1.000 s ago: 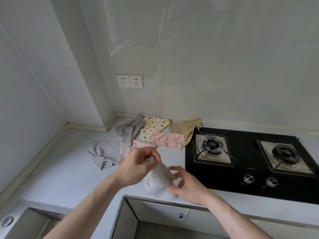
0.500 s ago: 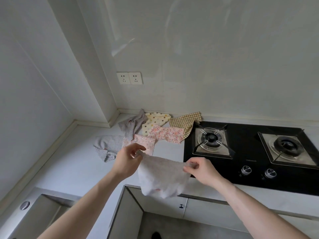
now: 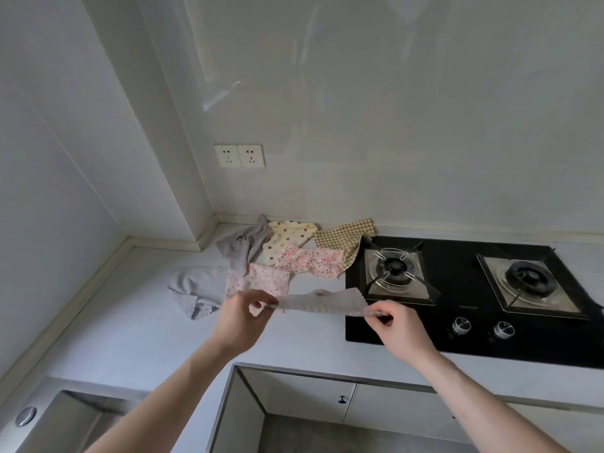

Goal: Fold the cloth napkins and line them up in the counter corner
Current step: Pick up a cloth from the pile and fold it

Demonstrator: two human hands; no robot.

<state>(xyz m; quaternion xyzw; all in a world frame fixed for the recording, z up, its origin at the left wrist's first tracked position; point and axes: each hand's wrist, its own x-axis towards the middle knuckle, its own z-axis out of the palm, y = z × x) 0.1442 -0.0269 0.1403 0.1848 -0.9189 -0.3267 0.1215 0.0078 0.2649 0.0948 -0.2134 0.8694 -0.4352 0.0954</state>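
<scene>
Napkin (image 3: 322, 301) pinched taut between both hands over grey counter (image 3: 130, 325) (hob (image 3: 457, 289) rightward).

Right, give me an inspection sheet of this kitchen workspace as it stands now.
Surface: pale counter, L-shaped.
Job's things: white napkin held stretched above the counter; unfolded napkins heaped near the corner, the checked napkin overlapping the hob edge.
Clutter: nothing seen.
Grippers: left hand and right hand each pinch an end of the white napkin.
Cables: nothing seen.
Surroundings: two-burner hob, wall sockets, sink, cabinets below.
</scene>
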